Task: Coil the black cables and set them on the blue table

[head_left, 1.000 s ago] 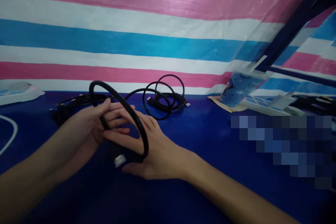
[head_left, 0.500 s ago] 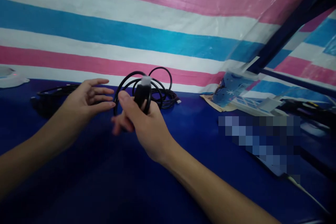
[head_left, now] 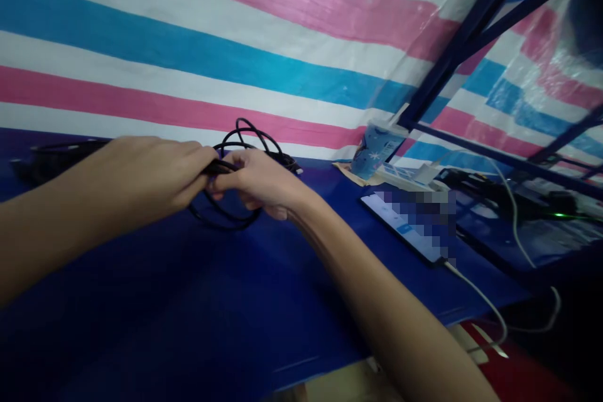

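A black cable (head_left: pixel 225 221), wound in loops, is held between my two hands just above the blue tabletop. My left hand (head_left: pixel 162 166) is closed over its left side, palm down, with most fingertips hidden. From the right, my right hand (head_left: pixel 259 179) pinches the same cable, thumb and fingers close to those of my left. Behind them, more black cable loops (head_left: pixel 257 132) rise near the striped sheet; whether these belong to the held cable I cannot tell. Another dark cable bundle (head_left: pixel 61 154) lies at the left, partly covered by my left forearm.
A blue paper cup (head_left: pixel 377 147) stands at the back right beside a white power strip (head_left: pixel 405 177). A phone (head_left: pixel 405 226) with a white cord (head_left: pixel 490 308) lies in front. A dark blue metal frame (head_left: pixel 452 69) borders the right side. The table's front edge (head_left: pixel 311 364) shows below.
My left hand has moved right and closed on the cable, where it was open and apart before. My right hand has turned, bringing the coil lower. The view has swung to the right.
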Demonstrator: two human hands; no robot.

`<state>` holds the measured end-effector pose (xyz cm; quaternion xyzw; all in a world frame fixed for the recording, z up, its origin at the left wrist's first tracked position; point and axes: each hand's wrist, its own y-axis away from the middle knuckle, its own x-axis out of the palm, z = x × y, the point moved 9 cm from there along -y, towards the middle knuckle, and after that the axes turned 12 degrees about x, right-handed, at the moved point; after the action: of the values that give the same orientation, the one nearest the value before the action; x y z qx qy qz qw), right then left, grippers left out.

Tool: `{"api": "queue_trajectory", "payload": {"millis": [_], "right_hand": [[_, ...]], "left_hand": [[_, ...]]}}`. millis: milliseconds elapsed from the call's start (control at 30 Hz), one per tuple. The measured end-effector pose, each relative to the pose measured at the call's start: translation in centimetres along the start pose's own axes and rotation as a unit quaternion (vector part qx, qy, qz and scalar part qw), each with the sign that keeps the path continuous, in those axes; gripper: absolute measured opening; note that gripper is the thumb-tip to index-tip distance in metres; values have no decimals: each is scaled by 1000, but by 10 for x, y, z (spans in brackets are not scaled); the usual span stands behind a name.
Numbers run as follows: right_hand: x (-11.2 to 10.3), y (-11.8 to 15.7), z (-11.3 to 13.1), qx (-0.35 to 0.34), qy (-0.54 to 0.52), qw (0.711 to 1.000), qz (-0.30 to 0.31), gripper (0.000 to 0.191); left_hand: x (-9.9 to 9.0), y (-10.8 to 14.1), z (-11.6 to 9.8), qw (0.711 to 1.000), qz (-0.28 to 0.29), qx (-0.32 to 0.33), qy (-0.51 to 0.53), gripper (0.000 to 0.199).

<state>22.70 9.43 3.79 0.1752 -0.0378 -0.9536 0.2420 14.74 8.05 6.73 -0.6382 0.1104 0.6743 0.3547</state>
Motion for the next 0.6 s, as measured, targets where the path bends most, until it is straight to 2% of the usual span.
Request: {"api": "queue_trajectory", "payload": {"millis": [67,100,167,233,333,400,467,533,600], "right_hand": [[-3,-1,9,-43,-19,998,-49,15],[-4,-1,11,-60,-26,995,-70,17],[-4,-4,9,-73,-48,992,-89,13],[-4,-6,3,-67,-104,989,-87,2],[-8,-3,-1,-55,-177,977,-104,11],[-6,3,4,-60,-140,982,-112,9],[1,10,13,-77,-58,989,-113,13],[5,15,21,-98,8,988,-120,22],[5,19,27,-123,11,984,-125,21]], "left_hand": [[6,6,7,997,51,-37,-46,36],[5,8,10,997,43,-43,-53,40],[-3,13,26,995,-28,-94,-5,45],[-6,19,44,981,-96,-150,74,44],[-3,21,54,963,-118,-169,176,34],[-3,19,46,947,-125,-135,264,26],[-3,16,30,905,-132,-91,394,20],[-1,16,16,837,-135,-75,525,17],[1,17,11,770,-152,-95,612,23]]}}
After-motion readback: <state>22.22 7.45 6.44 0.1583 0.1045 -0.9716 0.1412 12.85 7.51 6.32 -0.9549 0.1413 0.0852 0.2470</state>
